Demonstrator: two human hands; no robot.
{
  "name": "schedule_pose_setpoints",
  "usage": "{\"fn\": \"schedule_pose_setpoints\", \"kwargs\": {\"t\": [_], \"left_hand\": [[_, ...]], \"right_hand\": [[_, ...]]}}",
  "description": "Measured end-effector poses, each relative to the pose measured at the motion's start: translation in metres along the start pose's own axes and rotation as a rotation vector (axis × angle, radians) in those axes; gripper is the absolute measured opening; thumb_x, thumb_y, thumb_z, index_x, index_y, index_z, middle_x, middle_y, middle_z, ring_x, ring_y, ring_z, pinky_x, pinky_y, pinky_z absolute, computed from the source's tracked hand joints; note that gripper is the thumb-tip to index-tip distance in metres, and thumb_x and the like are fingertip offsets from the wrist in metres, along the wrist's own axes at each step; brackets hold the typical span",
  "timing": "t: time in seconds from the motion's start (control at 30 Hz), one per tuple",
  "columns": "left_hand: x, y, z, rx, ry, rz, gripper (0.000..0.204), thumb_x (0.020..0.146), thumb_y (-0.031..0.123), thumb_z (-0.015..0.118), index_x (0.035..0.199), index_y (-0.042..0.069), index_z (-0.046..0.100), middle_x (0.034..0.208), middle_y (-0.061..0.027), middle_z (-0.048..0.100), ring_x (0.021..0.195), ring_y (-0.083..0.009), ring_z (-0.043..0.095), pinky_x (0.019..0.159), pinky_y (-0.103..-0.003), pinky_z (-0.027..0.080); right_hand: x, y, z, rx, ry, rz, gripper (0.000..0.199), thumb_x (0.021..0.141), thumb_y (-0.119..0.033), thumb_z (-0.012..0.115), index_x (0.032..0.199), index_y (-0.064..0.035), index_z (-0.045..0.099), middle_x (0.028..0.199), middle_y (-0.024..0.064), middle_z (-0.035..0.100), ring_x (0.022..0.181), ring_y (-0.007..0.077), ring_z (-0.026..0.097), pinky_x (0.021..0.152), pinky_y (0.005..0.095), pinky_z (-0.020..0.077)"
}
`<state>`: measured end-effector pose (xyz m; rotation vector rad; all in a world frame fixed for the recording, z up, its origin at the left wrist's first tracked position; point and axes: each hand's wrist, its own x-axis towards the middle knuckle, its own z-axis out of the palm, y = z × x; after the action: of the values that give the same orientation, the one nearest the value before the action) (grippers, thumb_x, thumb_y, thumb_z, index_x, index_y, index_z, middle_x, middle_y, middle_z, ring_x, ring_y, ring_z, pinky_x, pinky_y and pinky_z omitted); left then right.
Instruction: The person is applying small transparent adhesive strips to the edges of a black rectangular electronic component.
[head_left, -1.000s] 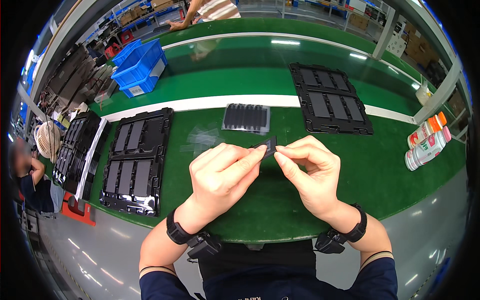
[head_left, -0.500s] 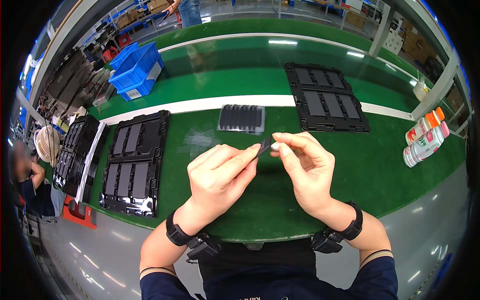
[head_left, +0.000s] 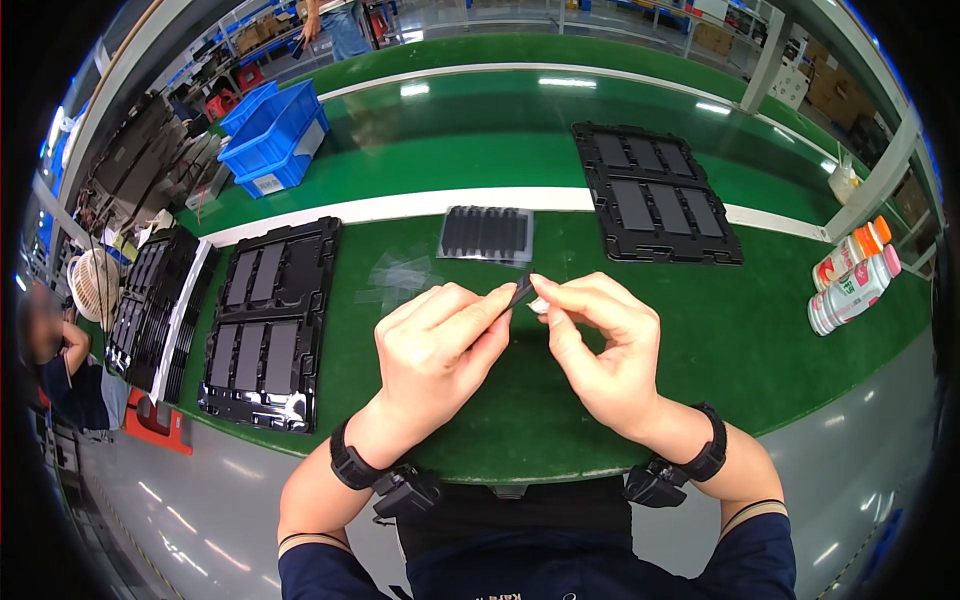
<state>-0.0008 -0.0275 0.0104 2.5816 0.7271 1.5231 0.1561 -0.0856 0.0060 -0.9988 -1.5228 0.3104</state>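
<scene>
My left hand (head_left: 435,340) pinches a small dark flat piece (head_left: 521,291) between thumb and fingers, tilted above the green table. Close to its far end is my right hand (head_left: 612,345), its index fingertip touching or nearly touching the piece. Between the right thumb and index finger sits a small whitish thing (head_left: 539,306), too small to make out fully. Beyond the hands lies a clear sheet with dark strips (head_left: 487,233). Crumpled transparent film pieces (head_left: 397,278) rest left of it.
A black tray (head_left: 300,262) of dark grey panels lies left, beside a stack of black trays (head_left: 150,300). Another black tray (head_left: 640,177) with panels is at far right. Blue bins (head_left: 272,145) stand far left; two bottles (head_left: 855,290) stand right. Other people are in the background.
Both hands have shifted slightly left, and the right fingers have come closer to the dark piece. The whitish thing has moved slightly down and left.
</scene>
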Motion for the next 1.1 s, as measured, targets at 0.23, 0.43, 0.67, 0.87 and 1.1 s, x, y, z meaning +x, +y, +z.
{"fn": "schedule_pose_setpoints", "kwargs": {"t": [0.23,0.43,0.67,0.87,1.1], "left_hand": [[0.002,0.002,-0.003,-0.105,-0.04,-0.148,0.023,0.067,0.0,0.071,0.089,0.006,0.069,0.063,-0.0038,0.058,0.051,-0.0153,0.055,0.045,-0.026,0.043],[0.001,-0.002,-0.003,-0.141,-0.021,-0.197,0.021,0.068,0.0,0.07,0.089,0.005,0.069,0.065,-0.0046,0.059,0.052,-0.0158,0.057,0.046,-0.026,0.043],[0.0,-0.009,0.009,0.109,-0.001,0.116,0.023,0.066,0.009,0.072,0.088,0.008,0.068,0.079,-0.0029,0.064,0.07,-0.0176,0.063,0.056,-0.028,0.048],[0.006,-0.005,0.005,-0.045,-0.102,0.004,0.031,0.069,0.009,0.074,0.099,0.003,0.066,0.11,-0.0139,0.062,0.106,-0.0281,0.059,0.087,-0.035,0.048],[0.001,-0.013,-0.002,-0.655,-0.146,-0.558,0.031,0.077,0.001,0.068,0.107,0.002,0.064,0.094,-0.0081,0.063,0.088,-0.0146,0.062,0.079,-0.025,0.051]], "right_hand": [[0.006,0.009,-0.01,0.468,0.056,0.457,0.034,0.082,0.002,0.055,0.116,-0.0021,0.051,0.099,0.007,0.053,0.082,0.0103,0.055,0.074,0.0236,0.05],[0.006,0.015,-0.004,0.367,0.011,0.478,0.037,0.083,-0.005,0.061,0.118,-0.0034,0.049,0.116,0.0096,0.046,0.089,0.0107,0.053,0.074,0.0244,0.0494],[0.001,0.0,0.008,0.72,-0.195,0.726,0.034,0.091,-0.021,0.056,0.116,0.003,0.054,0.107,0.008,0.06,0.1,0.0125,0.056,0.089,0.026,0.0438],[0.012,0.029,-0.005,0.558,-0.089,0.605,0.022,0.09,-0.015,0.056,0.109,-0.0016,0.057,0.097,0.0033,0.064,0.085,0.0069,0.058,0.076,0.0237,0.0481],[0.016,0.02,-0.014,0.605,-0.22,0.59,0.023,0.086,-0.009,0.061,0.108,-0.0013,0.056,0.093,0.0021,0.063,0.084,0.006,0.058,0.072,0.0224,0.047]]}}
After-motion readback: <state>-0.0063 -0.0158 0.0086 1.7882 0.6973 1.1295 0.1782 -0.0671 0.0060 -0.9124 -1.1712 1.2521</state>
